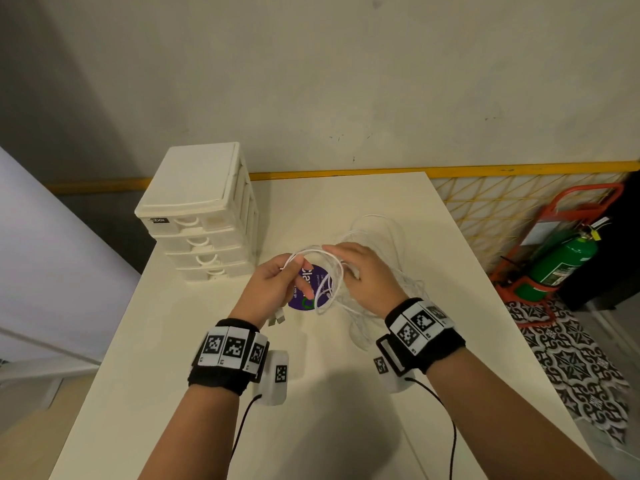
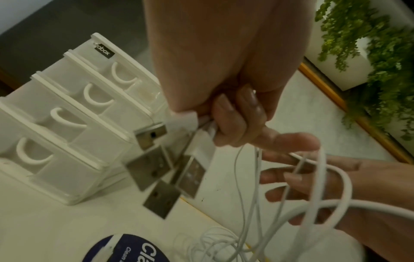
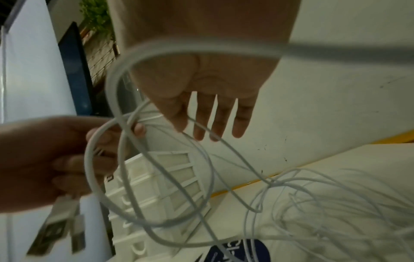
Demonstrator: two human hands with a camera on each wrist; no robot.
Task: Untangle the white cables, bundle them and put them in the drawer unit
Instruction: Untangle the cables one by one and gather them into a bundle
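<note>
A person stands at a white table, partway through coiling white cables into a bundle. Judging by the loose tangle to the right of the hands, untangling and winding are both unfinished, and nothing has gone into the drawer unit yet.

The left hand is curled round the cable ends; its fingers clamp the cords just above the USB plugs, which dangle below the fist. The right hand, just beside it, is spread with fingers straight, and a thick loop of cable is draped round it. Thinner strands trail from both hands down to the heap on the table.

The drawer unit sits to the left of and beyond the left hand, all drawers closed. A round purple sticker lies beneath the hands.

The next move likely calls for drawing more slack from the heap and laying another loop into the left hand without snagging the thin strands.
</note>
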